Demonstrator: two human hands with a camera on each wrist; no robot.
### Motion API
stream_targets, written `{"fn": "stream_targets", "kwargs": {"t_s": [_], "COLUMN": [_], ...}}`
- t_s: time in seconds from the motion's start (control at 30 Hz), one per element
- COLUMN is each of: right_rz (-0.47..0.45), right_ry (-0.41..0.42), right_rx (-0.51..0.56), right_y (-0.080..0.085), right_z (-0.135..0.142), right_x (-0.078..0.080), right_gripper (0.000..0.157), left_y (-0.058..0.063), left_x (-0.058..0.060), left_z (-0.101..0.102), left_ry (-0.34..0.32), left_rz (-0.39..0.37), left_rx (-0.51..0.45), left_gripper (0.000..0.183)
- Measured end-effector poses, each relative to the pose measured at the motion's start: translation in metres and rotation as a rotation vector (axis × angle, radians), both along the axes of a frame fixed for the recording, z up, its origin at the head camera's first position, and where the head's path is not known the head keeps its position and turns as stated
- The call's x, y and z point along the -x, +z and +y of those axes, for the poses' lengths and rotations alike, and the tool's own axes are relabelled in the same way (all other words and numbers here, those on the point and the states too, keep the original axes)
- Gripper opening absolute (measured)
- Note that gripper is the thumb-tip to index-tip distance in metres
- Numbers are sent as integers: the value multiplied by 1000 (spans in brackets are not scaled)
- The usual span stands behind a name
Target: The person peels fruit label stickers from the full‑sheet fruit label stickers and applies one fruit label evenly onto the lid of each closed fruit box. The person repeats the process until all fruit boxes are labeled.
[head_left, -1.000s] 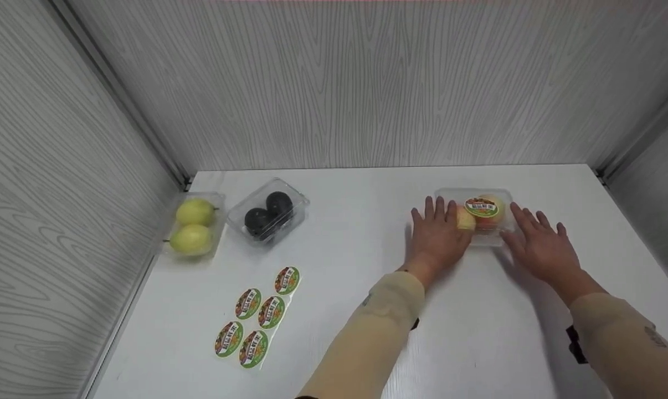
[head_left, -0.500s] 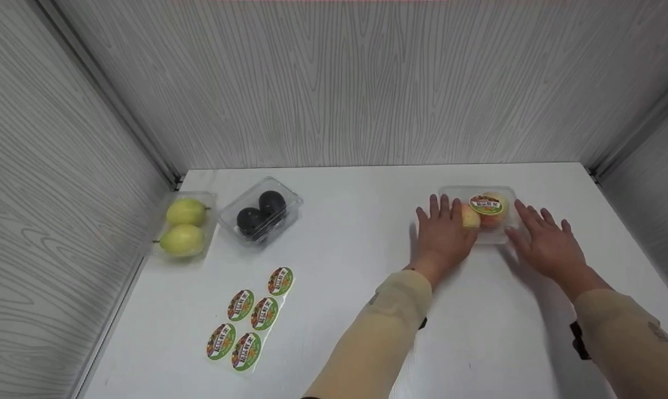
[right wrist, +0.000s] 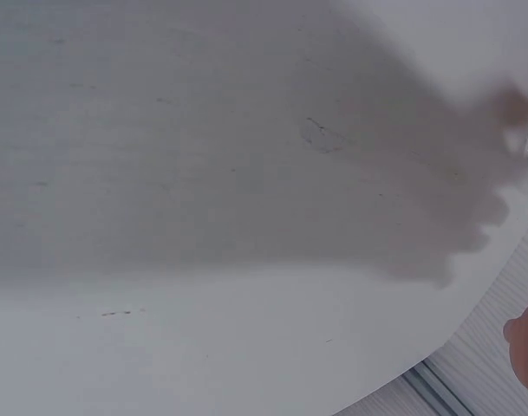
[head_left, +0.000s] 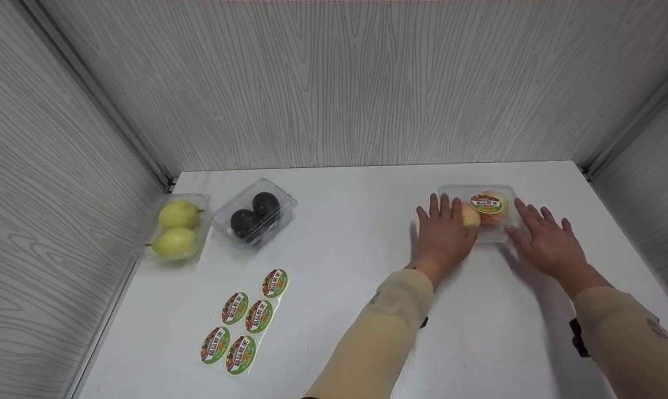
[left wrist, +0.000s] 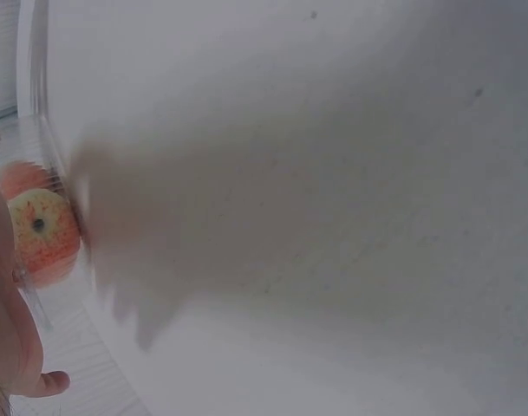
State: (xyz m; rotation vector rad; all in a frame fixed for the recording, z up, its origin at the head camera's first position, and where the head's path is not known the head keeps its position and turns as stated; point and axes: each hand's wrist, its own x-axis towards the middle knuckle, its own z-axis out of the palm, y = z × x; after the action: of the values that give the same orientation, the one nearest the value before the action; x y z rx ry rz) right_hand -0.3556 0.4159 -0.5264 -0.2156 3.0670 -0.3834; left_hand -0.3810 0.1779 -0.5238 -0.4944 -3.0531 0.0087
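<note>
L hand [head_left: 445,238] & R hand [head_left: 550,246] were at either side of the apple box [head_left: 461,192], far R part of the table [head_left: 345,233], nr its back edge. L hand overlapped the box's L side in the head view, fingers straight & pointing fwd; R hand was right beside the opp. side, fingers also out straight, thumb tip by the near R corner. Neither hand was clenched or grasping; couldn't tell how firmly either touched the box.

Box was clear plastic, w/ 2 red-yellow apples [head_left: 470,216] inside & an oval-looking label [head_left: 486,203] on top, over the R apple. L wrist view: part of the hand at the edge, apple seen thru plastic. R wrist view: mostly table w/ hand shadow, bit of hand at R edge.

Far L: clear pear box [head_left: 202,241] w/ 2 yellow-green pears [head_left: 174,244], nr the L wall [head_left: 46,194]. Next to it, plum box [head_left: 235,200], set at an angle, 2 dark plums [head_left: 266,206] inside. In front lay a label sheet [head_left: 267,327] w/ 5 round labels. Both arms had beige sleeves [head_left: 400,293]. Back wall [head_left: 334,83] was grey woodgrain.
</note>
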Motion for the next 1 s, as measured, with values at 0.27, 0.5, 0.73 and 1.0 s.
{"fn": "stream_targets", "kwargs": {"t_s": [0.27, 0.5, 0.73, 1.0], "right_rz": [3, 13, 46, 67], "right_ry": [-4, -38, -38, -6], "right_rx": [-46, -8, 19, 32], "right_y": [11, 15, 15, 23], "right_z": [-7, -11, -19, -38], "right_x": [-3, -10, 4, 27], "right_gripper": [83, 85, 85, 87], "left_y": [13, 18, 19, 31], "left_x": [-1, -2, 9, 21], "left_z": [-3, -13, -45, -97], "left_ry": [9, 31, 97, 138], "left_rz": [-60, -68, -46, 4], "left_rx": [13, -12, -71, -71], "left_gripper": [73, 79, 79, 85]}}
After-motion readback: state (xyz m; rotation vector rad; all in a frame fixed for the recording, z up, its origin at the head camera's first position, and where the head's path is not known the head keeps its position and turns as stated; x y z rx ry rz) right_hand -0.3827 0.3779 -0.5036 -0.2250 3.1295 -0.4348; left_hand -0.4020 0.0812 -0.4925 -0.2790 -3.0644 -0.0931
